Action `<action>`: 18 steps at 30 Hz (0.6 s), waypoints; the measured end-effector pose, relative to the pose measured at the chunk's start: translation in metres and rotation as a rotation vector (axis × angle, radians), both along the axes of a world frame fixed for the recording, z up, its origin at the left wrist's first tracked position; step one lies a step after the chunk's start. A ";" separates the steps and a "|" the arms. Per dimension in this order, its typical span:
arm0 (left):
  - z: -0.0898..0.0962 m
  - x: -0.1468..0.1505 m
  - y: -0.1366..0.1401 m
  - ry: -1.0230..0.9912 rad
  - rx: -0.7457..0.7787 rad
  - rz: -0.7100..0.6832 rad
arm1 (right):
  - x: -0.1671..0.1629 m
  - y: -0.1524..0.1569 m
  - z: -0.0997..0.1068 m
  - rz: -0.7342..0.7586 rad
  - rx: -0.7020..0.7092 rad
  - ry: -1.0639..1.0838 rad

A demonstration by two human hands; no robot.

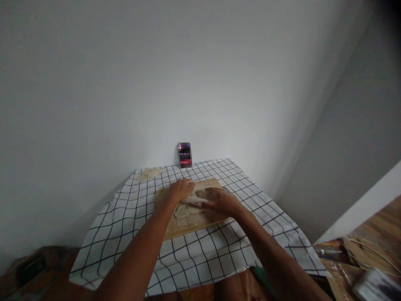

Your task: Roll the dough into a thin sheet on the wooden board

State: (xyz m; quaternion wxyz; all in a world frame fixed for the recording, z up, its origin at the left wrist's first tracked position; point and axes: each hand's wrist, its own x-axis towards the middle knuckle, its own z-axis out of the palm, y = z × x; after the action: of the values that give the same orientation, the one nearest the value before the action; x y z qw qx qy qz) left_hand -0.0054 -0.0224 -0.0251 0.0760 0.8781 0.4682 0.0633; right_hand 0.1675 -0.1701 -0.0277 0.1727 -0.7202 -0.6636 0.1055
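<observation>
A flattened sheet of pale dough (184,210) lies on a wooden board (175,230). My left hand (182,189) is at the dough's far left side, its fingers curled down over it. From the right, my right hand (221,201) rests on the same dough, with the thumb at a raised or folded edge and the fingers stretched toward the middle. The dough between the hands looks uneven, with a darker patch near the right fingertips. The hands themselves hide part of the sheet.
A white cloth with a black grid (115,234) covers the table under the board. Another thin, pale piece (149,173) lies at the back left. A blurred-out dark upright object (184,155) leans by the wall. Assorted items (360,259) sit low at the right.
</observation>
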 end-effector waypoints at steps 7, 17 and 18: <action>-0.002 0.007 0.004 -0.020 0.033 0.219 | 0.014 0.033 0.006 -0.033 -0.006 -0.175; 0.001 -0.008 -0.041 -0.152 0.072 0.111 | 0.011 0.060 0.014 -0.038 0.041 -0.241; -0.001 -0.010 -0.048 -0.147 0.091 0.121 | 0.010 0.056 0.012 -0.034 0.053 -0.241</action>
State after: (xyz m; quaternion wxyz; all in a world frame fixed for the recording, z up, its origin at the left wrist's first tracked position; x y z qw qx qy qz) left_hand -0.0155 -0.0702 -0.0260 0.0662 0.8438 0.5101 0.1531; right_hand 0.1778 -0.1140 -0.0154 0.1124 -0.7340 -0.6698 -0.0024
